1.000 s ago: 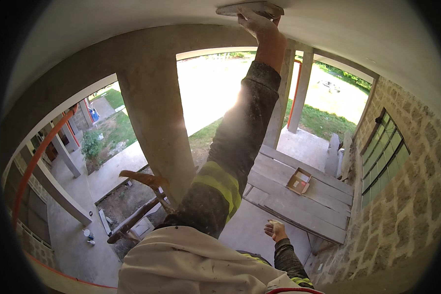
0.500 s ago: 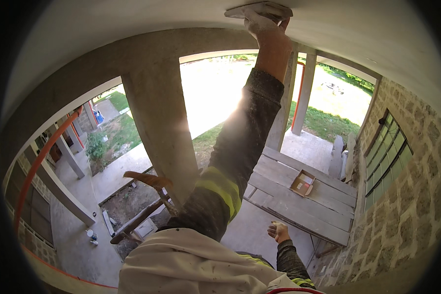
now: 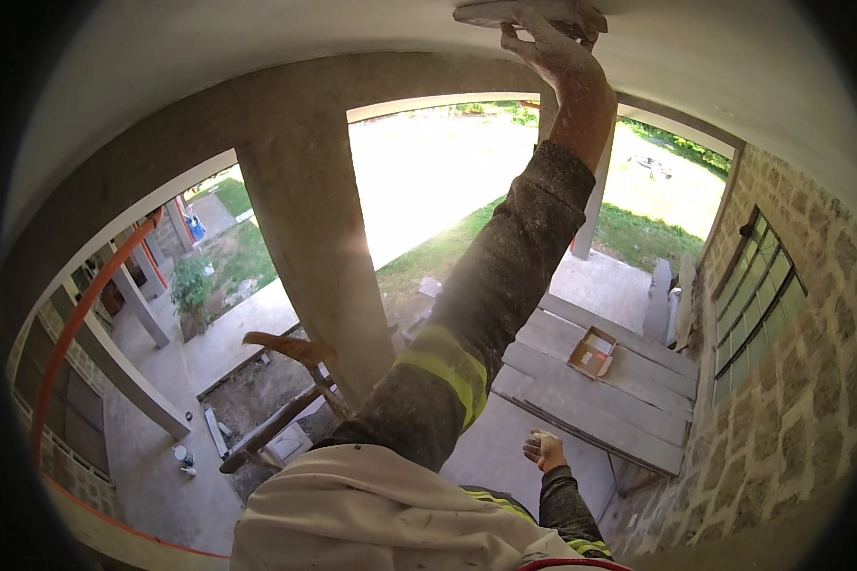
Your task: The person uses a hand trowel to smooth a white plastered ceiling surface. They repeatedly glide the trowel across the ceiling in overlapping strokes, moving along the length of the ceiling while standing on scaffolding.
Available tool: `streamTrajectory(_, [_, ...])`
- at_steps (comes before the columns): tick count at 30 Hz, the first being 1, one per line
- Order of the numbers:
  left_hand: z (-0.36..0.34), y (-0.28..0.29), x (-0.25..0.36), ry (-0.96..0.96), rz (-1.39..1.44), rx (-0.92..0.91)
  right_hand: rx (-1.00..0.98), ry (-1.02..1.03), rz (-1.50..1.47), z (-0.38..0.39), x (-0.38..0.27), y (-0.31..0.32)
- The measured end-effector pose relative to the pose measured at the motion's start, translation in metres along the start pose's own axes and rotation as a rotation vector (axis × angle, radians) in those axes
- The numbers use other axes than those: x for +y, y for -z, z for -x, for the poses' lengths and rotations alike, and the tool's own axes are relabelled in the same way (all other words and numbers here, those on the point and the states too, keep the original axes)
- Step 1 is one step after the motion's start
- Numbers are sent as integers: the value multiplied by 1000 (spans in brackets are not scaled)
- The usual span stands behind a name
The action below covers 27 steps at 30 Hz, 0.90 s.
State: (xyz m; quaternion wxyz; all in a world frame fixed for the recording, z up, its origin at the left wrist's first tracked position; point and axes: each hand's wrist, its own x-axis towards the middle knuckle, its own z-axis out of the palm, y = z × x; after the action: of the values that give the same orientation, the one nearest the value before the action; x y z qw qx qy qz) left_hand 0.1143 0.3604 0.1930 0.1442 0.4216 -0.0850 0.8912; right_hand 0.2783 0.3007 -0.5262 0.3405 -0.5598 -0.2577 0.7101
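My left hand (image 3: 554,49) is raised overhead and closed on a flat, dusty hand float (image 3: 490,13). The float lies against the pale ceiling (image 3: 390,33), its thin edge toward me and its handle hidden by my fingers. Dust coats that hand and the dark sleeve (image 3: 505,257) with its yellow band. Low on the right hangs my right hand (image 3: 546,451), its fingers loosely bent and apart, with nothing visible in it. It is nearest the plank platform (image 3: 628,433).
An opened cardboard box (image 3: 592,353) sits on the planks. A concrete pillar (image 3: 309,219) stands ahead, with a wooden piece (image 3: 290,346) near its foot. To the right is a stone wall (image 3: 781,409) with a barred window (image 3: 757,295). An orange pipe (image 3: 67,333) curves along the left.
My left hand and the float have slid to the right along the ceiling, the forearm swinging with them. My right hand stays nearly in place.
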Motion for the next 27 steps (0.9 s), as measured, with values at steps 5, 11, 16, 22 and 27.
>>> streamTrajectory(5, [8,-15,-9,-20,60,117,30,3,-40,-3,3,3])
streamTrajectory(11, [-6,17,-14,-300,-352,-554,30,3,-60,-4,7,10])
streamTrajectory(16, [-22,21,-21,-56,-84,235,51,6,-55,-3,11,16])
streamTrajectory(22, [-61,51,-33,474,317,156,94,-18,-55,-7,10,19])
streamTrajectory(27, [-69,70,-54,49,114,168,62,-27,-50,-13,13,17])
